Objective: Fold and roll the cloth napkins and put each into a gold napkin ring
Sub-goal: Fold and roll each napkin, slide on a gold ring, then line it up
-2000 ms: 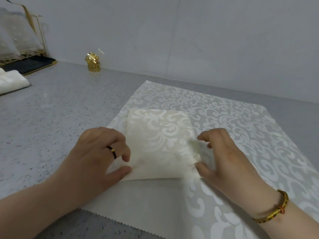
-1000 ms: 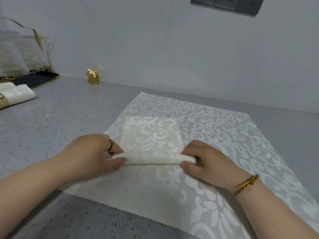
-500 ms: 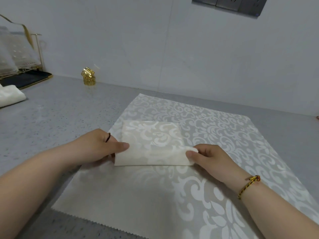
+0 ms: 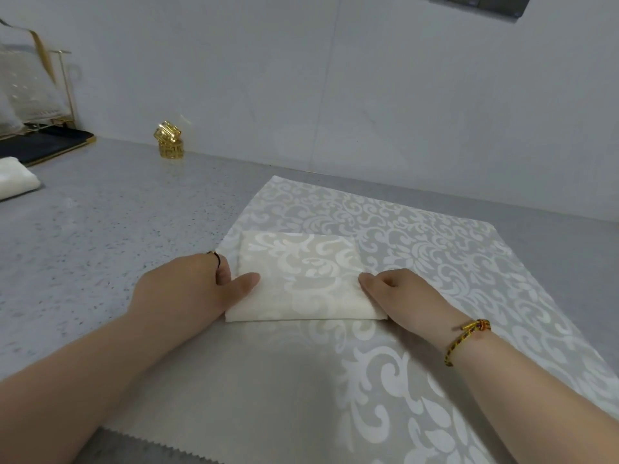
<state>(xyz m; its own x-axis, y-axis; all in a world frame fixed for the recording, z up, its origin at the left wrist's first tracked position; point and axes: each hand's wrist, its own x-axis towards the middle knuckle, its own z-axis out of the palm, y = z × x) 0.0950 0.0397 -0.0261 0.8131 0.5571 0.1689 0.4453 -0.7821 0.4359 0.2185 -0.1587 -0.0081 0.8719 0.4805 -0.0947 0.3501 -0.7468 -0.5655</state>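
Grey speckled counter (image 4: 100, 229) on my feed. White roll (image 4: 13, 179) at 9 o'clock cut off by the frame, rack (image 4: 33, 95) behind it too. Two gold rings (image 4: 169, 144) stacked at 10 o'clock against the wall (image 4: 335, 78), top one tilted. Folded napkin (image 4: 301, 279) lies centre, on a patterned cloth (image 4: 435, 246). Left hand (image 4: 187, 289) pinches its left edge, thumb on top. Right hand (image 4: 408, 296) curls round its right edge, fingertips hidden.

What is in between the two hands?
The folded cream napkin lies between the left hand and right hand, on the patterned cloth, seen in the head view.
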